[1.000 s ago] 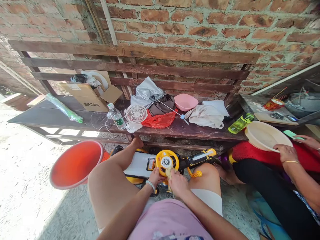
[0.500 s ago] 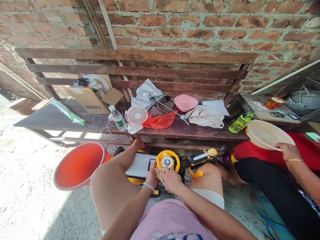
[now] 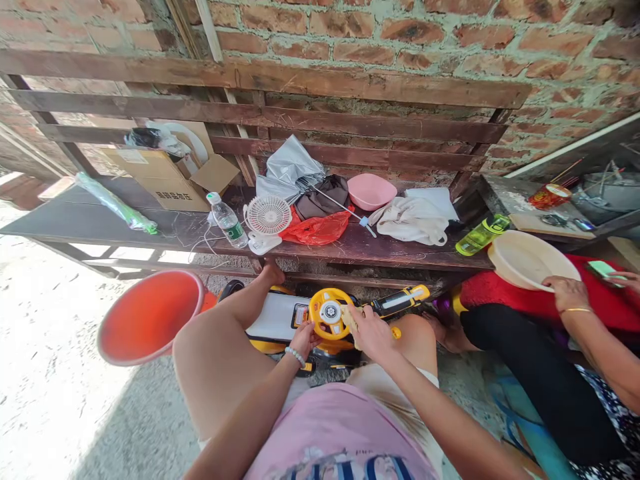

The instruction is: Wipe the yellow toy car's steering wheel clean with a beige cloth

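Note:
A ride-on toy car stands between my knees, with a yellow steering wheel [image 3: 318, 304] and a white front body [image 3: 273, 321]. My left hand [image 3: 303, 341] is closed on the lower left rim of the wheel; a bead bracelet circles that wrist. At the wheel's right side my right hand [image 3: 373, 335] is closed around a pale yellowish cloth [image 3: 350, 319], which touches the rim. Part of the cloth is hidden under my fingers. Beyond that hand a yellow-and-black bar [image 3: 400, 301] on the car sticks out to the right.
Left stands a red bucket [image 3: 150, 320]. The wooden bench [image 3: 350, 260] holds a cardboard box [image 3: 155, 183], water bottle [image 3: 229, 223], small fan [image 3: 269, 217], umbrella [image 3: 290, 167] and pink basin [image 3: 371, 192]. At right, a person's hand [image 3: 567, 293] grips a cream basin [image 3: 530, 260].
My hands have moved apart: the left now holds the wheel rim, while the right has shifted with the cloth to the wheel's right side. The other person's second hand has appeared at a green object.

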Action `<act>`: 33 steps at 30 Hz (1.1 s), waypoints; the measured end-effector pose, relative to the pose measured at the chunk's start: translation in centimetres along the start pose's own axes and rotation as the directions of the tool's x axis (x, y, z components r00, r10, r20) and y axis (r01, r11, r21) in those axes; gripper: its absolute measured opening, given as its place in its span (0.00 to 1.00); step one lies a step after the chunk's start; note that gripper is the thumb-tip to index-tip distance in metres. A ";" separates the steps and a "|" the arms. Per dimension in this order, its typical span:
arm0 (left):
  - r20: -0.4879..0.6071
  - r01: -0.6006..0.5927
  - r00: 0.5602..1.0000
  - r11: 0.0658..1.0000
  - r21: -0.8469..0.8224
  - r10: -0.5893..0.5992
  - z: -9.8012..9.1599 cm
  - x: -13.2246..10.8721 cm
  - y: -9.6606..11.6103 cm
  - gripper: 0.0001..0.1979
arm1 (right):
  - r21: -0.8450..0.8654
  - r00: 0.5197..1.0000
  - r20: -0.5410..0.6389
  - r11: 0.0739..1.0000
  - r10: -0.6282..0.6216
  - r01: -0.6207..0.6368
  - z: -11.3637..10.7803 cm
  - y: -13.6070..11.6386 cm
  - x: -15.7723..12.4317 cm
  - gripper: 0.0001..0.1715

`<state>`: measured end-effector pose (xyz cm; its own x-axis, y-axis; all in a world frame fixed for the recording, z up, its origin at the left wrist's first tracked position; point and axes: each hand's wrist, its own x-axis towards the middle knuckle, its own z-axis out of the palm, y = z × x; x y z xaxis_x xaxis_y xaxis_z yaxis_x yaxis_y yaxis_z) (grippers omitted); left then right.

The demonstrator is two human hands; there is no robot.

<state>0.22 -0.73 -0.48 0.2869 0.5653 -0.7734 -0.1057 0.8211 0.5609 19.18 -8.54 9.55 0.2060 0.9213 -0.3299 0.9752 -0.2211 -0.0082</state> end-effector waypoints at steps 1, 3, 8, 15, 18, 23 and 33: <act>0.002 0.004 1.000 1.000 0.016 -0.004 0.0 0.0 -0.1 0.08 | 0.007 1.000 0.001 1.000 -0.027 0.027 0.2 -0.8 -0.1 0.37; 0.005 0.003 1.000 0.999 0.043 -0.003 0.0 0.0 -0.2 0.08 | 0.018 0.995 0.039 0.996 -0.091 0.091 0.9 -2.7 -0.7 0.36; 0.007 -0.024 1.000 0.997 0.073 0.024 0.2 -0.3 -0.5 0.11 | 0.087 0.992 0.069 0.992 -0.102 0.096 2.7 -4.0 -1.8 0.32; -0.021 -0.031 0.999 0.992 0.126 0.034 0.7 -0.4 -0.2 0.13 | 0.134 0.998 0.067 0.991 0.002 -0.011 0.0 -0.5 0.0 0.25; -0.037 -0.014 0.999 0.988 0.155 0.020 1.0 -0.7 0.0 0.12 | 0.146 0.999 -0.037 0.989 0.030 -0.024 -2.6 -0.9 2.5 0.27; -0.020 -0.019 1.000 0.982 0.189 0.024 1.1 -1.3 0.4 0.10 | 0.194 0.998 0.057 0.981 -0.011 0.000 -4.0 -2.0 7.7 0.27; -0.010 -0.048 0.999 0.980 0.193 0.050 1.0 -0.6 -0.1 0.09 | 0.242 0.981 0.176 0.969 -0.086 0.041 -2.3 -1.9 9.5 0.36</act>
<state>1.00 -1.19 0.20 0.2720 0.6067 -0.7469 0.0663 0.7625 0.6435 19.42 1.33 8.59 0.1043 0.8659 -0.4893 0.9344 -0.2537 -0.2499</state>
